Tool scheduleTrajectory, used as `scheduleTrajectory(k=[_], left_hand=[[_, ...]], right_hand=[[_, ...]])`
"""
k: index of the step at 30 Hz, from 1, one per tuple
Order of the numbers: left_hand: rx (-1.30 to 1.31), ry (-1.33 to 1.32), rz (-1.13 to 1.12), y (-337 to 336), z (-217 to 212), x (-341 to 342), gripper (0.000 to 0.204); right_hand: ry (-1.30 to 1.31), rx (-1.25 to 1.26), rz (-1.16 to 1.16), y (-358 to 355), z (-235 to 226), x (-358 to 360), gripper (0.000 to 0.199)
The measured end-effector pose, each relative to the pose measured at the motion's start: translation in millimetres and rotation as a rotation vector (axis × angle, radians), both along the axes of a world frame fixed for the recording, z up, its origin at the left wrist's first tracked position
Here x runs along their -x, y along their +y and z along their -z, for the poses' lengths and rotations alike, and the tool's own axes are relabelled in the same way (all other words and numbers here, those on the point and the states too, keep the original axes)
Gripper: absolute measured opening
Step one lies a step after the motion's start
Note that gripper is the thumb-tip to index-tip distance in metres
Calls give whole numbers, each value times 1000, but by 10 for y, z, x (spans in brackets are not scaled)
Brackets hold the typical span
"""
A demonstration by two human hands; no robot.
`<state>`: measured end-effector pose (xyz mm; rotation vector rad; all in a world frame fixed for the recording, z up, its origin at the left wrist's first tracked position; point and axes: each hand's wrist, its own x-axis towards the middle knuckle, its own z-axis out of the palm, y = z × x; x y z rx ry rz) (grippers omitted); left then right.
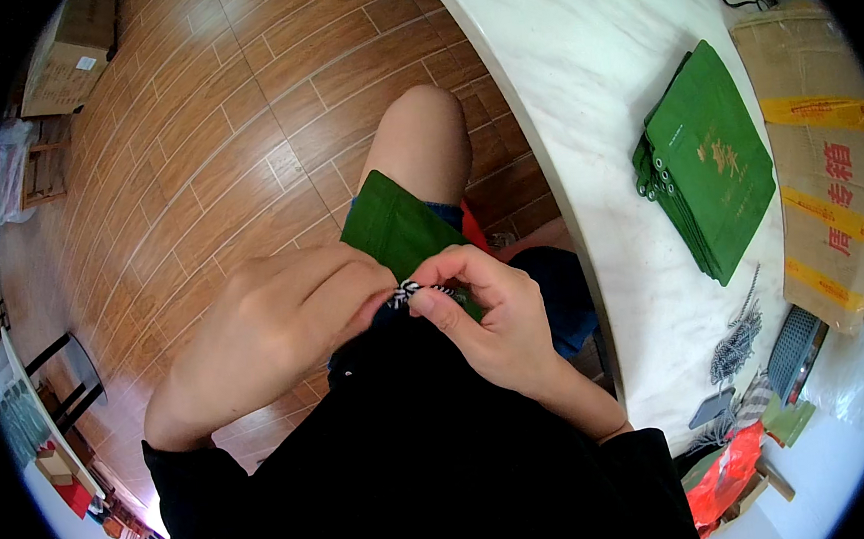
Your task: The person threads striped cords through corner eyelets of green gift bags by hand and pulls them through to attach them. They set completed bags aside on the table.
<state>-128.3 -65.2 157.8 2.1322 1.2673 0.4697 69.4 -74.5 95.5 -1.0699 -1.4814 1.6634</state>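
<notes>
- The counter (570, 90) lies to the right of your left grip (304, 303) and right grip (498, 317), carrying a stack of green bags (715, 165).
- The green bag (399, 222) sits just beyond and partly beneath both grips.
- Both grips pinch the black-and-white cord (408, 289) between them.
- You seem to be knotting that cord; next likely calls for drawing it snug evenly.

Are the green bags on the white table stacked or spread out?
Stacked: the green bags lie in one overlapping pile on the white table, with several metal eyelets bunched along one side.
</notes>
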Motion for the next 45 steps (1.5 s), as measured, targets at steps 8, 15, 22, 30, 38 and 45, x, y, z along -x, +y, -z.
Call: scheduleTrajectory(k=[8, 15, 22, 30, 38, 45], left_hand=[[114, -126, -58, -33, 103, 52, 19], [190, -207, -107, -11, 153, 33, 17], [149, -282, -148, -17, 257, -36, 13], [106, -272, -108, -17, 274, -48, 11], [90, -267, -92, 4, 306, -82, 8], [152, -323, -109, -5, 381, -92, 7]], right_hand=[[56, 5, 15, 11, -57, 6, 11], [136, 74, 82, -2, 3, 21, 11], [194, 189, 95, 15, -36, -1, 11], [91, -116, 55, 155, -31, -73, 11], [250, 471, -43, 214, -17, -105, 9], [497, 859, -69, 251, 62, -111, 14]])
